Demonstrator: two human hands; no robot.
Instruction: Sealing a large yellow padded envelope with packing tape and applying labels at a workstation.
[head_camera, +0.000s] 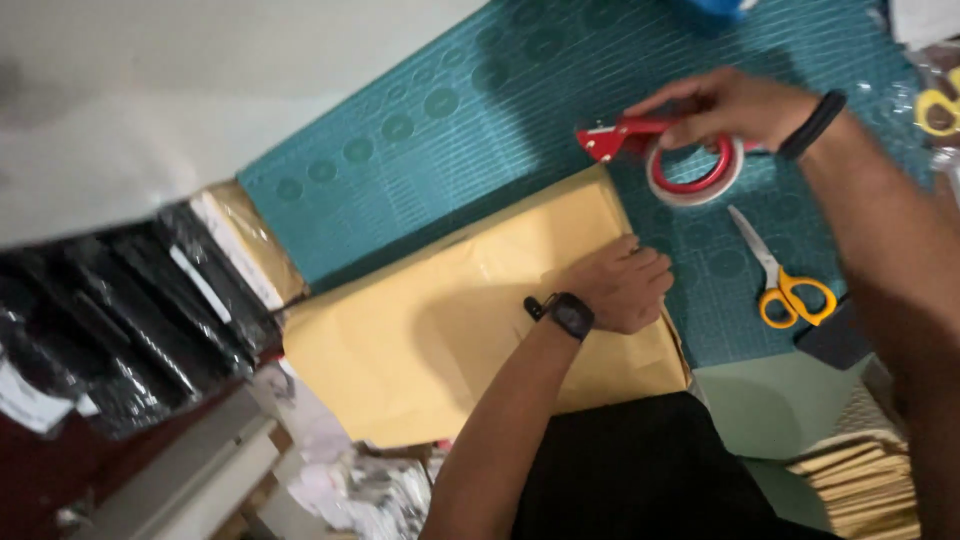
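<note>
A large yellow padded envelope (430, 320) lies on a teal cutting mat (470, 120). My left hand (622, 285), with a black watch on its wrist, rests as a loose fist on the envelope's right end and presses it down. My right hand (735, 105), with a black band on the wrist, grips a red tape dispenser (680, 160) holding a roll of clear tape. The dispenser hovers just past the envelope's far right corner, its cutter pointing left.
Yellow-handled scissors (785, 285) lie on the mat to the right of the envelope. Black plastic-wrapped packages (130, 320) are stacked at the left. A pile of more yellow envelopes (865, 485) sits at the lower right, and a second yellow-handled tool (938, 108) at the right edge.
</note>
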